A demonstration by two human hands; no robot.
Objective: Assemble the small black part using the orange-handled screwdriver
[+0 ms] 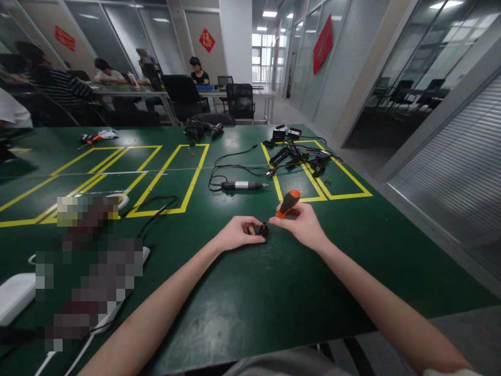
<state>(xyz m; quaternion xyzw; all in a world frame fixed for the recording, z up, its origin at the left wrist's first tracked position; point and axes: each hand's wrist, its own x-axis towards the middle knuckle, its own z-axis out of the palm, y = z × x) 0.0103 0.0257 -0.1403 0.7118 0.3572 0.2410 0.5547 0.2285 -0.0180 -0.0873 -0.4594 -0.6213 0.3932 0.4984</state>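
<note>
My left hand (241, 232) is closed around a small dark part (264, 230) with a short upright metal piece on top, held at the green table's surface. I cannot make out what kind of part it is. In my right hand (305, 222) is a screwdriver (290, 202) with an orange and dark grey handle. Its handle tilts up and to the right, and its shaft is not visible. The fingertips of my right hand are just to the right of the dark part, with a small gap between.
Beyond my hands lies a corded pen-shaped electric screwdriver (242, 185). Black cables and dark parts (297, 156) are heaped at the back right. A power drill (216, 130) rests at the far edge. White power strips (18, 295) and blurred-out items occupy the left. Other people sit behind.
</note>
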